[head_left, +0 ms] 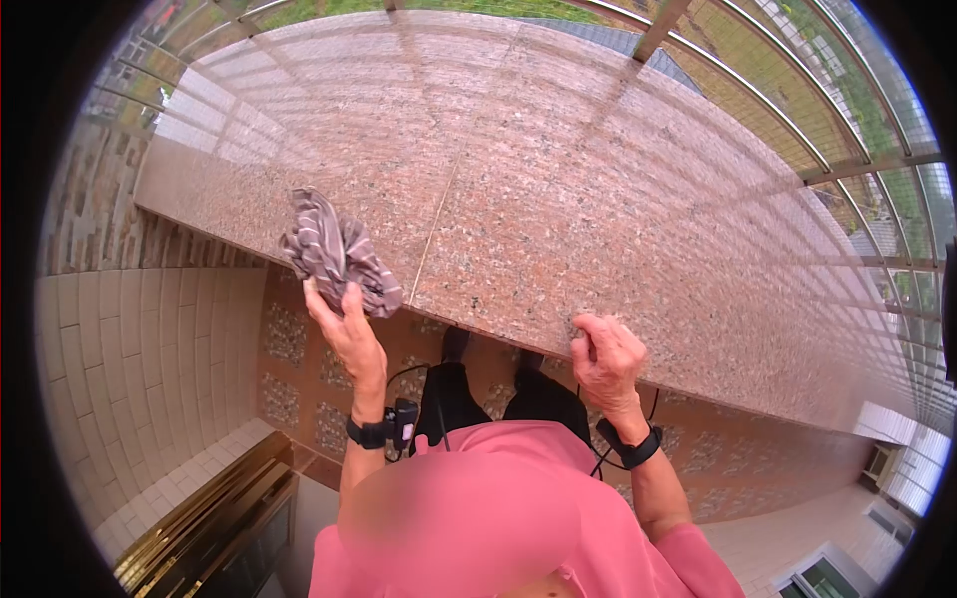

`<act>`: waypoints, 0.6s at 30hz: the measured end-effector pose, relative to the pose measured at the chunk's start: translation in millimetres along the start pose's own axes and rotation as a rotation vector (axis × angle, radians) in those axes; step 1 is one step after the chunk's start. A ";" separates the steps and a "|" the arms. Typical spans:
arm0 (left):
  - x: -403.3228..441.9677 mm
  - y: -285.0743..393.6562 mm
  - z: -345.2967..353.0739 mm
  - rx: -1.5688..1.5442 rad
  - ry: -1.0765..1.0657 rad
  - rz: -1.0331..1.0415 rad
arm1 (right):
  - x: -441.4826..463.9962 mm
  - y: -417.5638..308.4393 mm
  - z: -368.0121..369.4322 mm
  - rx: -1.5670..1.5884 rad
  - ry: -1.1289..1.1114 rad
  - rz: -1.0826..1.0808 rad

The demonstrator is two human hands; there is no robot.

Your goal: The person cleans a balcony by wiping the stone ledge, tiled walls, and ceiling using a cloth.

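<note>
A crumpled grey-purple cloth with pale stripes (334, 249) is held in my left hand (349, 334), at the near edge of a pinkish speckled stone counter (538, 199). Part of the cloth lies over the stone and part hangs past the edge. My right hand (606, 354) is curled at the counter's near edge, its knuckles up and fingers folded in; nothing shows in it. Black straps circle both wrists, and a small dark device sits by the left one.
Metal railings (768, 90) run along the counter's far side, with greenery beyond. A tiled wall (150, 349) stands at the left, above gold-coloured trim (209, 503). Below the counter are patterned floor tiles (284, 334) and dark cables near my legs.
</note>
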State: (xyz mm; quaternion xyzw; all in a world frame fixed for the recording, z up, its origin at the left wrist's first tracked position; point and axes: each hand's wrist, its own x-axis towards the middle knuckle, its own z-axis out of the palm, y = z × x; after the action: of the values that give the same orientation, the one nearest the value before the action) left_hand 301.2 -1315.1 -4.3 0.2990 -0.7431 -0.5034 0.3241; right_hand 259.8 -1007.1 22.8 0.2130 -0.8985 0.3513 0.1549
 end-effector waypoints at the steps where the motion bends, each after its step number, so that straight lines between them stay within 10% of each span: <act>1: -10.0 3.2 3.2 -0.029 -0.016 -0.017 | 0.3 0.2 -0.6 0.006 -0.002 -0.011; 18: -106.8 74.5 13.1 -0.192 -0.421 -0.211 | -0.1 6.1 -7.3 0.072 -0.083 -0.112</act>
State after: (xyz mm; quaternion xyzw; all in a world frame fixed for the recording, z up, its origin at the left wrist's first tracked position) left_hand 347.5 -1202.2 42.8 0.2314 -0.7077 -0.6539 0.1345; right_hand 257.9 -997.9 24.5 0.2828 -0.8776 0.3650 0.1291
